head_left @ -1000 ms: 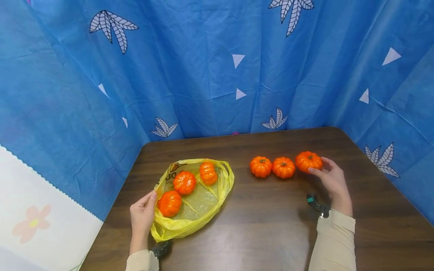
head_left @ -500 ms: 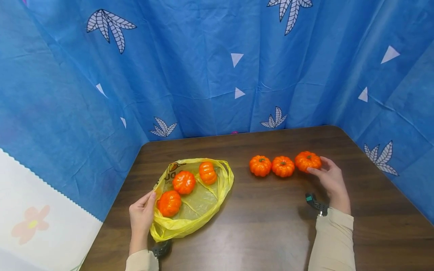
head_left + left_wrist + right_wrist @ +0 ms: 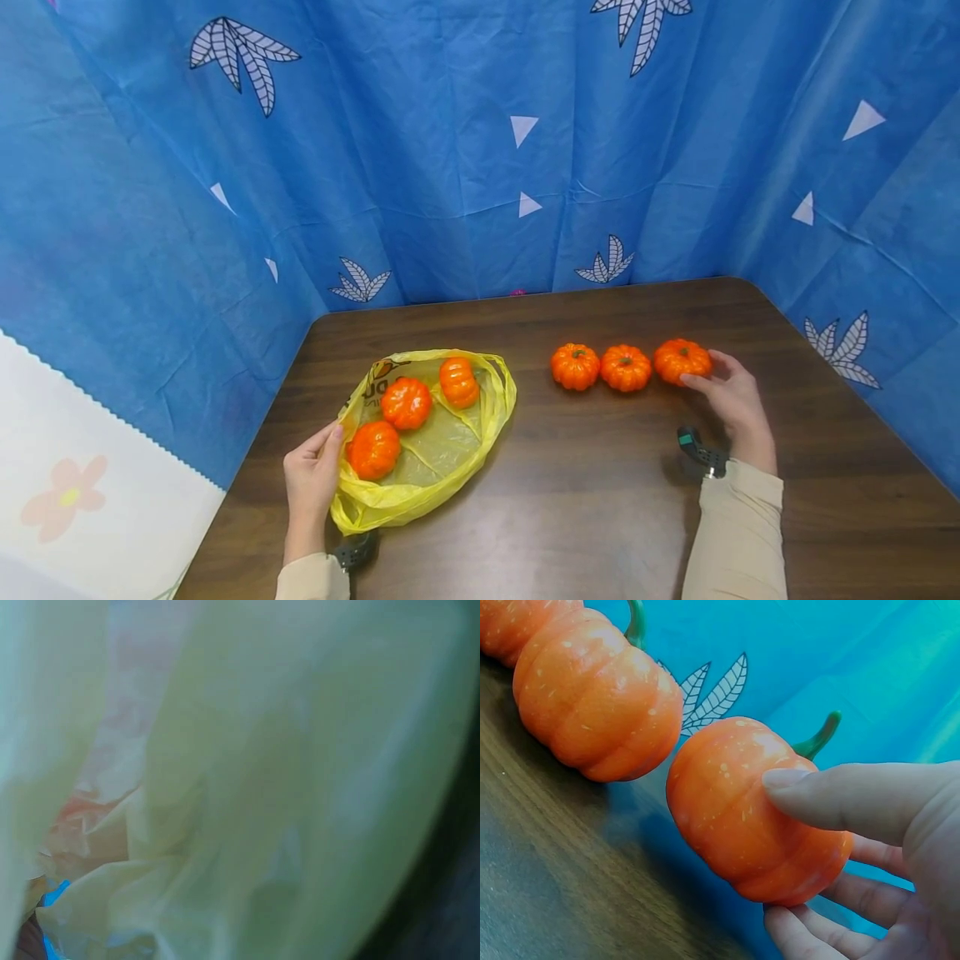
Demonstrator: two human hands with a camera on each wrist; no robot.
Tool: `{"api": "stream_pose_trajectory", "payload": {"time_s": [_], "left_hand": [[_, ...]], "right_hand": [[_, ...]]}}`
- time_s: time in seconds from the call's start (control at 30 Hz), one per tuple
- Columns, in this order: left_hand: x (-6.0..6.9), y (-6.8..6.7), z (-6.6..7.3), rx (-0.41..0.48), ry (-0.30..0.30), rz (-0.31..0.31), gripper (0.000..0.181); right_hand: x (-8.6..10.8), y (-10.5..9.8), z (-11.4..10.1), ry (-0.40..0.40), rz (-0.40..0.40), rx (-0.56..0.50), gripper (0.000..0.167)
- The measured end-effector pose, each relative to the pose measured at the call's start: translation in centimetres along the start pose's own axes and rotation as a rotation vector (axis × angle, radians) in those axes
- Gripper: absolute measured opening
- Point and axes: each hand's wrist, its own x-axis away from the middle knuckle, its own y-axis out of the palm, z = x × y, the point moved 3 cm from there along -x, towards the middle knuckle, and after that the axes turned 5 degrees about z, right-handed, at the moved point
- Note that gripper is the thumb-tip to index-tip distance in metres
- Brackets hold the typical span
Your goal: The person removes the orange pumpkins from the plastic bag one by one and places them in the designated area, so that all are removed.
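Note:
My left hand (image 3: pixel 310 482) pinches the left rim of a yellow plastic bag (image 3: pixel 442 493), which lies with its mouth spread wide. Inside it are three small orange pumpkins, one at the near left (image 3: pixel 373 450), a middle one (image 3: pixel 407 403) and one tipped on its side (image 3: pixel 459 382). Over on the right, my right hand (image 3: pixel 731 400) grips another pumpkin (image 3: pixel 735 810), thumb on its front and fingers behind and below. That pumpkin has a green stem. The blurred bag film (image 3: pixel 240 787) fills the left wrist view and hides the left fingers there.
Two more pumpkins, a left one (image 3: pixel 575 367) and a right one (image 3: pixel 626 368), sit side by side left of the gripped one. Everything stands on a dark wooden table (image 3: pixel 555 500). Blue curtains (image 3: pixel 465 167) rise along its back and sides.
The pumpkin in my right hand has shifted slightly right and down in the head view, widening its gap to the neighbour. The left hand and the bag look nearly the same.

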Motion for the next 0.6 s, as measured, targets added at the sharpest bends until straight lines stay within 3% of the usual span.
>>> {"api": "stream_pose_trajectory", "payload": {"time_s": [0.6], "left_hand": [[0.02, -0.05, -0.03, -0.003, -0.014, -0.005, 0.024]], "right_hand": [[-0.34, 0.49, 0.43, -0.019, -0.038, 0.035, 0.086]]}}
